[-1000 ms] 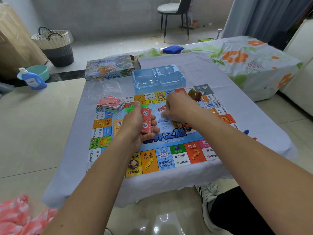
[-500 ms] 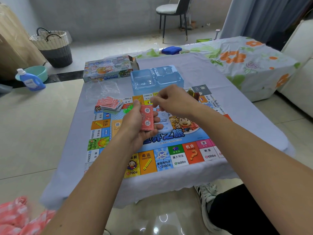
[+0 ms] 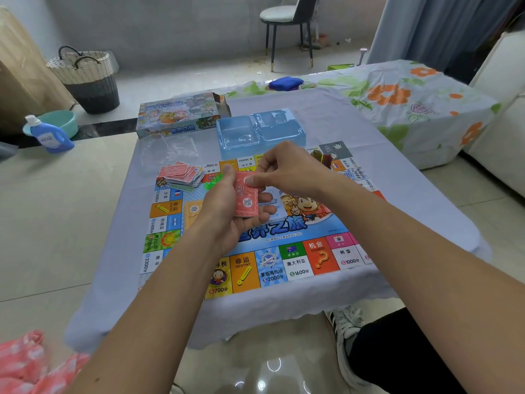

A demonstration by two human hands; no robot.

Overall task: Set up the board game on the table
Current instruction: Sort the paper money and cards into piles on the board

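1. Red-backed cards (image 3: 246, 198) sit as a small deck in your left hand (image 3: 227, 211), cradled in the palm with the thumb along the far-left edge and the fingers curled up under the right side. That grip likely keeps the stack squared while leaving the top card free.
2. Your right hand (image 3: 287, 169) reaches in from the right, thumb and forefinger pinching the deck's upper end. It looks as if you are peeling off the top card to deal it.
3. Deck orientation: the long axis runs away from you, tilted slightly left at the far end, backs facing up.
4. Both hands hang over the middle of the board (image 3: 301, 263), which lies flat on the cloth-covered table (image 3: 113, 280) with its near edge at the table's near edge. Holding the deck there keeps every card spot within easy reach.
5. Farther left, a loose pile (image 3: 181, 174) of red-backed cards rests on the board's far-left corner, fanned untidily. Green pieces (image 3: 211, 182) lie just beside it.
6. Beyond the board, a blue tray (image 3: 255, 129) stands empty as far as you can see, touching the board's far edge. The box (image 3: 181, 115) lies behind and left of it, out of the playing area.
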